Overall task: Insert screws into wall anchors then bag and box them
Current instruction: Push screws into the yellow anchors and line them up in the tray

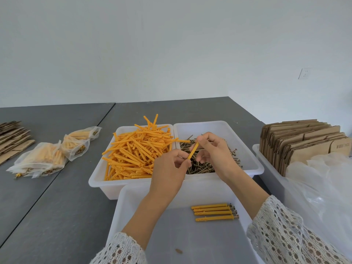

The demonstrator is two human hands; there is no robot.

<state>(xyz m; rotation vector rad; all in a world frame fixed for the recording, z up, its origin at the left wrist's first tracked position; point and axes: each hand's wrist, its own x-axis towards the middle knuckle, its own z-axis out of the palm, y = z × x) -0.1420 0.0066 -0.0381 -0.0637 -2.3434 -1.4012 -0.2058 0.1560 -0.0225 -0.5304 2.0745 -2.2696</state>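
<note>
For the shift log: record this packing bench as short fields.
held item: orange plastic wall anchor, gripped by left hand and right hand
anchor supply: white plastic bin of loose orange anchors
screw supply: white plastic bin of brass-coloured screws
finished: four anchors with screws inserted in near white tray
bagged: clear bags of anchors, left
boxes: flat cardboard boxes, right

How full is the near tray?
Almost empty: the near tray holds only four anchors lying side by side, screws already in; mostly bare floor.
</note>
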